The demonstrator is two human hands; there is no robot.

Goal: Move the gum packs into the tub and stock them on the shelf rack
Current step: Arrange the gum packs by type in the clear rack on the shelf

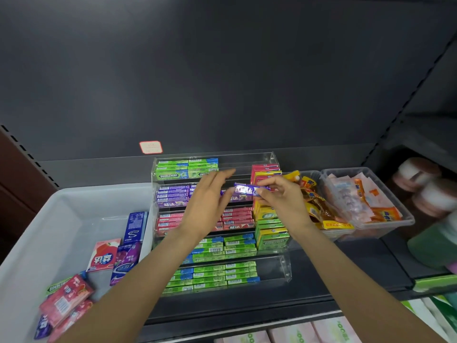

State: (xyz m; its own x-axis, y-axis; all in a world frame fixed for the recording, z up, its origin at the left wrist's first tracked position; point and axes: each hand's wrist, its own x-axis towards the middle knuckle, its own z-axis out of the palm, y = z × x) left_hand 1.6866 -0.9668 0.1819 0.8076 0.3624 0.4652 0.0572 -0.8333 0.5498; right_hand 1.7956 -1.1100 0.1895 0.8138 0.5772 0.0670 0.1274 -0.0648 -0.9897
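A clear tiered shelf rack [284,266] on a dark shelf holds rows of green, purple and red gum packs. My right hand [282,199] pinches a purple gum pack [247,188] above the purple row. My left hand [210,201] hovers beside the pack's left end with its fingers spread, holding nothing. A white tub [44,231] stands to the left of the rack. Inside it lie a blue pack [135,226], a red pack [103,254], a purple pack [125,263] and several pink and green packs at the near corner.
To the right of the rack stand clear bins [395,219] with yellow, orange and pink snack packets. Blurred jars and a green item sit at the far right. A red-edged price tag [150,147] is stuck to the dark back panel. Pale boxes lie on the shelf below.
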